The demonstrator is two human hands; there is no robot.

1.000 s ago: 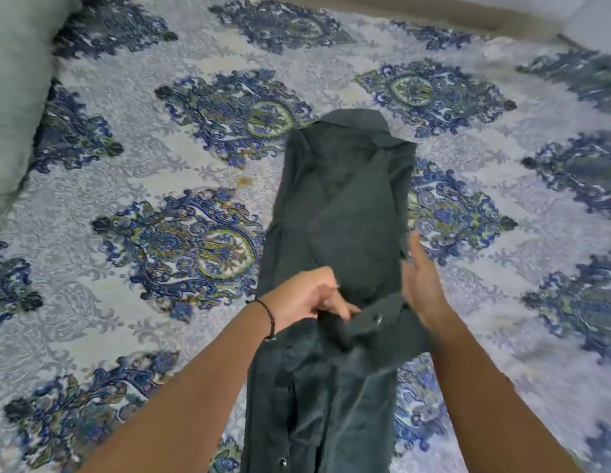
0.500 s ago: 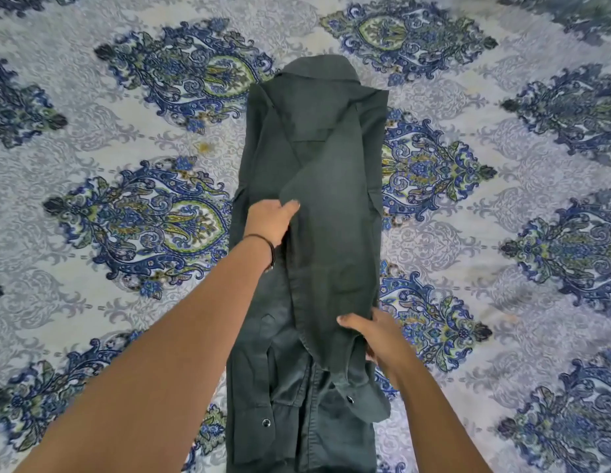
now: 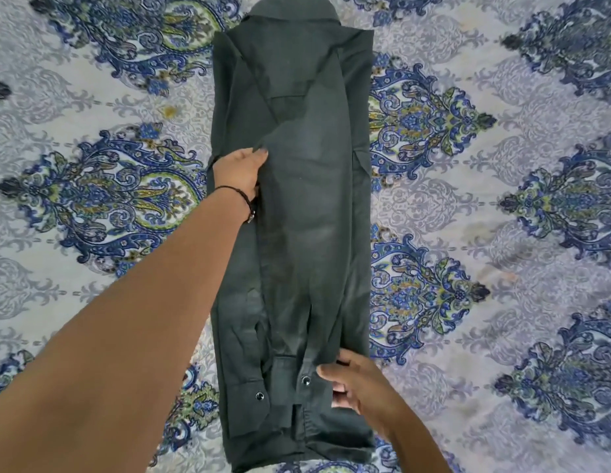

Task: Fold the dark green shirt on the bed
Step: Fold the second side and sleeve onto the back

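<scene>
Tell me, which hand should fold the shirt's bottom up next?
Probably the right hand: it pinches the cuff near the bottom end of the dark green shirt. The left hand holds the fold farther up, midway along.

shirt (image 3: pixel 307 206) 1 | left hand (image 3: pixel 239 172) 1 | right hand (image 3: pixel 355 384) 1 | snaps (image 3: pixel 259 396) 2

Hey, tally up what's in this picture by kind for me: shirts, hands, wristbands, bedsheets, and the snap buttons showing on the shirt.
dark green shirt: 1
hands: 2 (left hand, right hand)
black wristband: 1
snap buttons: 2
patterned bedsheet: 1
Total: 7
</scene>
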